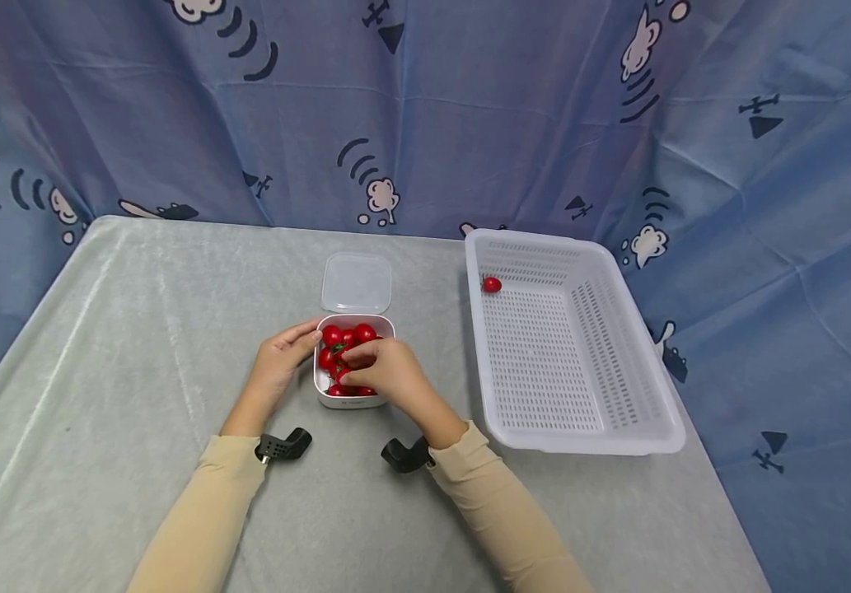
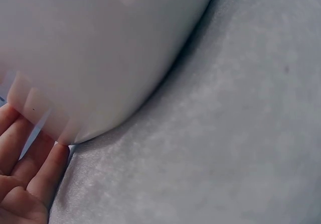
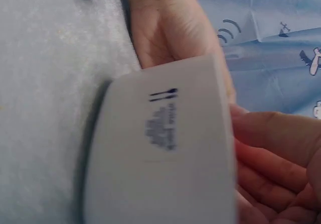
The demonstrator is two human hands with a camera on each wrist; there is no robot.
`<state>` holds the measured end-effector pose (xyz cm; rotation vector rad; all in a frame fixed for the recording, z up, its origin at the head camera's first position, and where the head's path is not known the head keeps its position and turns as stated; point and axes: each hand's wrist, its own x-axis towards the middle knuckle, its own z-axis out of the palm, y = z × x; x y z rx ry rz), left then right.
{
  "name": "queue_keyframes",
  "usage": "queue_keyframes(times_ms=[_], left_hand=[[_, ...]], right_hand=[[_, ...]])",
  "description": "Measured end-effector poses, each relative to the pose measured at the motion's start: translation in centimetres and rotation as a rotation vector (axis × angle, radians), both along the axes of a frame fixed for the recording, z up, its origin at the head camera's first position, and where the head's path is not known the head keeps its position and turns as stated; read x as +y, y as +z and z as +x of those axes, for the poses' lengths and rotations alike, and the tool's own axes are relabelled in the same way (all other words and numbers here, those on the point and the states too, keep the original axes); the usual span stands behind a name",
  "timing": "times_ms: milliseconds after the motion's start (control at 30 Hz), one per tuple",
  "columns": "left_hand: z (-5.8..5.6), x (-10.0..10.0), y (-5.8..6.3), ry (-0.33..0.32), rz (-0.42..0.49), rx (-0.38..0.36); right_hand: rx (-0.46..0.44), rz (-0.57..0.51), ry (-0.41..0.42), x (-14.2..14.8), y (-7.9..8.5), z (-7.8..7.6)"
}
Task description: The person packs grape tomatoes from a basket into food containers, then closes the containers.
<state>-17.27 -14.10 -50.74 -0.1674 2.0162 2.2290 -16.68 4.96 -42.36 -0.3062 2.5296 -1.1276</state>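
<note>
A small white box (image 1: 351, 403) holds several red cherry tomatoes (image 1: 332, 335), some with green stems. My left hand (image 1: 280, 362) steadies its left side, thumb up at the rim; the left wrist view shows straight fingers (image 2: 44, 171) with their tips against the wall. From the right, my right hand (image 1: 388, 371) reaches over the rim, thumb and forefinger round a cherry tomato among the others. In the right wrist view, the box wall (image 3: 160, 174), with printed cutlery marks, hides the fingertips of that hand. Behind the box lies a clear lid (image 1: 356, 282).
A large white slotted basket (image 1: 475, 329) stands to the right, with one cherry tomato (image 1: 492, 285) in its far left corner. A pale cloth covers the table (image 1: 136, 346). A blue patterned curtain (image 1: 455, 123) hangs behind and at the right.
</note>
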Motion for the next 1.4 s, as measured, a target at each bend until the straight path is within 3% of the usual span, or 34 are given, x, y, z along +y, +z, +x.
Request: queue_keyframes(times_ms=[233,467,633,967,1133,1400], left_hand=[[0.0,-0.1,0.1,0.009,0.002,-0.015],[-0.1,0.0,-0.2,0.008,0.027,0.001],[-0.1,-0.1,-0.2,0.017,0.036,0.013],[0.0,0.0,-0.3,0.006,0.017,0.006],[0.0,0.0,-0.3,0.015,0.016,0.007],[-0.1,0.0,-0.3,0.025,0.045,0.009]], right_hand=[[-0.005,-0.051,-0.033,0.7,2.2,0.2],[-0.09,-0.234,-0.059,2.4,5.1,0.4],[-0.086,-0.309,-0.076,4.2,7.0,0.3],[-0.019,-0.297,-0.15,8.4,10.0,-1.7],[-0.011,-0.305,-0.198,10.5,10.6,-3.6],[-0.034,-0.413,-0.254,13.7,9.3,-6.9]])
